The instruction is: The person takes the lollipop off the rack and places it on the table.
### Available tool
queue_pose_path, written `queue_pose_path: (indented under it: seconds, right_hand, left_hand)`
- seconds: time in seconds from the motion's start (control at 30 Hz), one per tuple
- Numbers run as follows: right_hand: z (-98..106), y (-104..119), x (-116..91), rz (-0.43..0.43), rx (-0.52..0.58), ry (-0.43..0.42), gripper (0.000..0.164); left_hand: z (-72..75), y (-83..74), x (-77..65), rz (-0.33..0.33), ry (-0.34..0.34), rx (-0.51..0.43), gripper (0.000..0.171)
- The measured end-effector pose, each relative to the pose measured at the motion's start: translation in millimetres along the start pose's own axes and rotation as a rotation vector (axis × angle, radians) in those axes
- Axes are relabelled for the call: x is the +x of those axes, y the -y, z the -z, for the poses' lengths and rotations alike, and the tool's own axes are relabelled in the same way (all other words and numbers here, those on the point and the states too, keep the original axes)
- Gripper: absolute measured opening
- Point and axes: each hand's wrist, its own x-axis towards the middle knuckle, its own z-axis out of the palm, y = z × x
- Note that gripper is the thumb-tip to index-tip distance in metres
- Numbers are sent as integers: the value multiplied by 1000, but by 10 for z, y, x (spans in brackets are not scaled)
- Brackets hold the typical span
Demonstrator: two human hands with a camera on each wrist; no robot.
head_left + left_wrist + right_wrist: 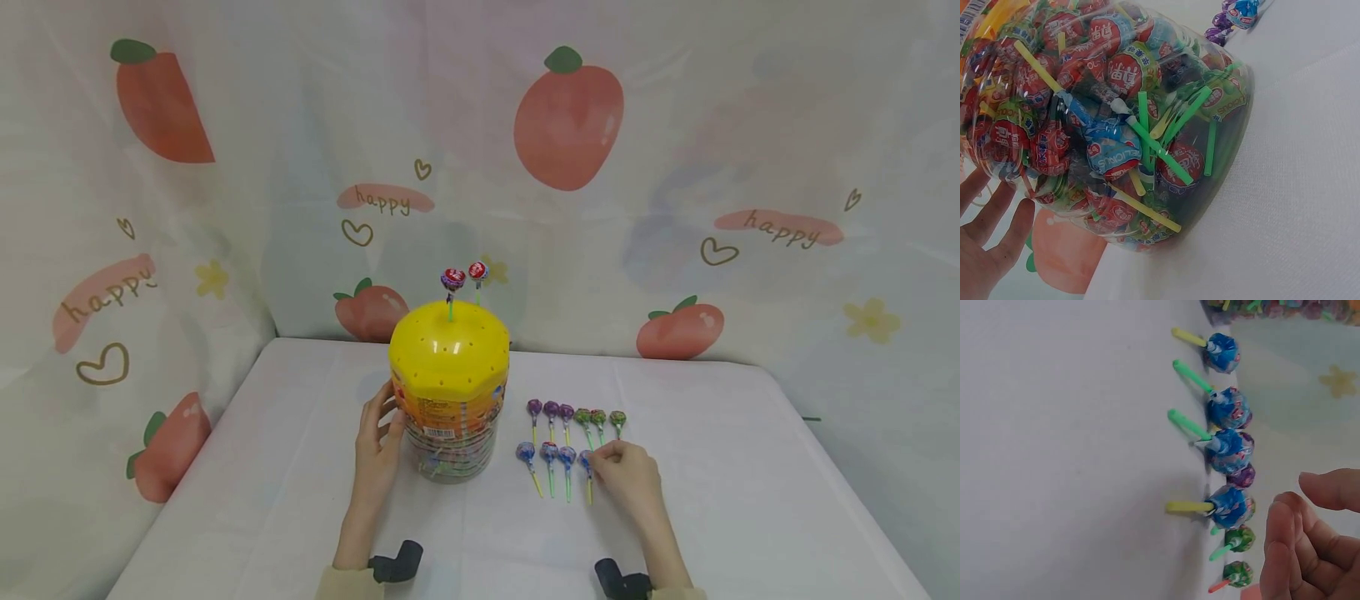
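A clear plastic jar (pixel 453 454) with a yellow lid (pixel 442 358) stands upright, full of wrapped lollipops. Two lollipops (pixel 453 279) stick up from small holes in the lid. Along the jar's left side rests my left hand (pixel 378 454), its fingers spread in the left wrist view. My right hand (pixel 630 479) is beside the rightmost blue-wrapped lollipop (pixel 1229 507), which lies on the table with a yellow stick. In the right wrist view its thumb stands apart from the bent fingers, with nothing between them.
Several blue-wrapped lollipops (pixel 549 452) form the near row, sticks toward me. Behind them lie three purple lollipops (pixel 551 409) and three green ones (pixel 597 417). A white cloth covers the table (pixel 750 500), and a printed curtain (pixel 465 100) hangs behind it.
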Motion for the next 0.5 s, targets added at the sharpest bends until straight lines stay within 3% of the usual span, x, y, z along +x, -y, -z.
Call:
queue_pose_path:
  seconds: [0.5]
  right_hand:
    - [161, 638, 103, 187, 103, -115, 23]
  left_hand:
    - [-2, -3, 6, -4, 2, 1, 49]
